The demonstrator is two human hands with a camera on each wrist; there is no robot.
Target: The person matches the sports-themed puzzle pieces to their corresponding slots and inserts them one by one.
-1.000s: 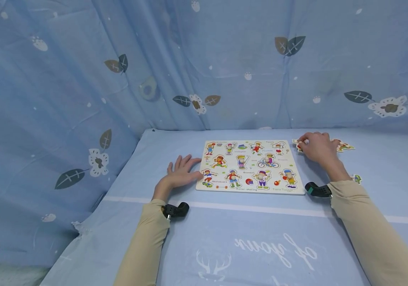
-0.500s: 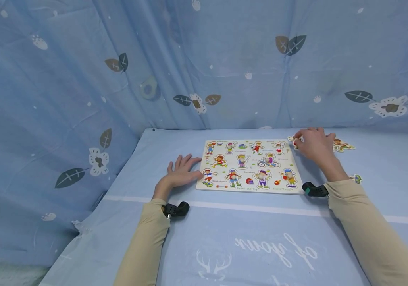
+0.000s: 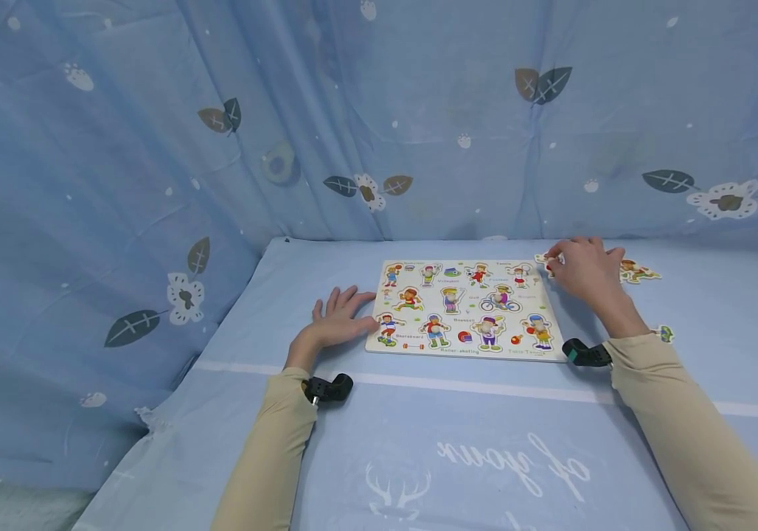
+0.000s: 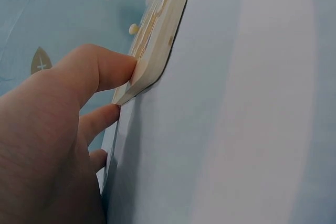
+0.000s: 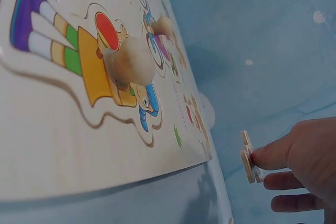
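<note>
A wooden knob puzzle board (image 3: 515, 317) with printed sports figures lies on the bed-like blue cloth. At its left edge my left hand (image 3: 334, 321) rests with fingers spread; in the left wrist view the thumb (image 4: 118, 72) presses on the board's corner and the index fingertip touches its side. Beyond the far right corner, my right hand (image 3: 588, 273) pinches a wooden puzzle piece (image 5: 248, 158) between thumb and fingers. The hand covers most of that piece in the head view. A table tennis figure (image 5: 89, 66) with a round knob sits in the board.
Right of my right hand lies another figure piece (image 3: 639, 271). A smaller greenish piece (image 3: 666, 333) shows beside the right sleeve (image 3: 684, 413). A blue patterned curtain (image 3: 419, 110) hangs behind the cloth's far edge.
My right hand has shifted slightly left and away from me with the puzzle piece, then held nearly still. The left hand stays at the board's edge.
</note>
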